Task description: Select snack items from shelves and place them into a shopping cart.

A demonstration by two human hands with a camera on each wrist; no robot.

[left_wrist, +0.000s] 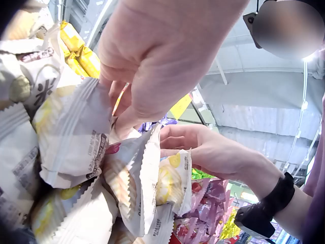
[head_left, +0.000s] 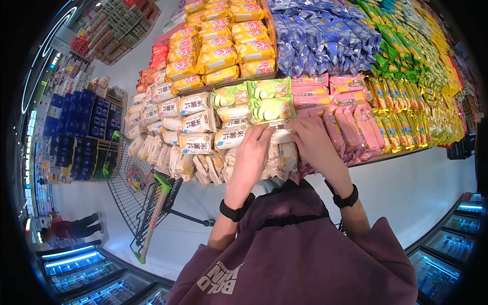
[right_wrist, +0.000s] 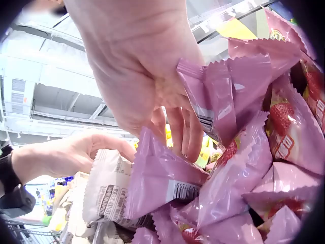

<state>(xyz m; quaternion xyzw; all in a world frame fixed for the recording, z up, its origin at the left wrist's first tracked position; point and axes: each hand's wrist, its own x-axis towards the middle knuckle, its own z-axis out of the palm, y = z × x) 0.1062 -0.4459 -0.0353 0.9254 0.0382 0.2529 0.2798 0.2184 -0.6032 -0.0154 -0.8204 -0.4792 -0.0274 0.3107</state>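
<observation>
Both hands are at one white chip bag (head_left: 281, 134) in the front rows of a heaped snack display. The left hand (head_left: 251, 158) grips its left end, fingertips bent over the top. At its right end the right hand (head_left: 317, 145) holds on in the same way. Seen from the left wrist, the thumb of the left hand (left_wrist: 157, 61) reaches down among upright white bags (left_wrist: 76, 132). In the right wrist view, the fingers of the right hand (right_wrist: 137, 76) reach down behind a pink strawberry packet (right_wrist: 160, 175). Green cucumber-pictured bags (head_left: 272, 108) lie just beyond.
Yellow bags (head_left: 216, 53), blue bags (head_left: 320, 40) and gold packets (head_left: 401, 129) fill the other sections. A shopping cart (head_left: 147, 208) with a green handle stands to the left. Farther left is another person (head_left: 76, 227). Lit freezers (head_left: 442, 274) line the right.
</observation>
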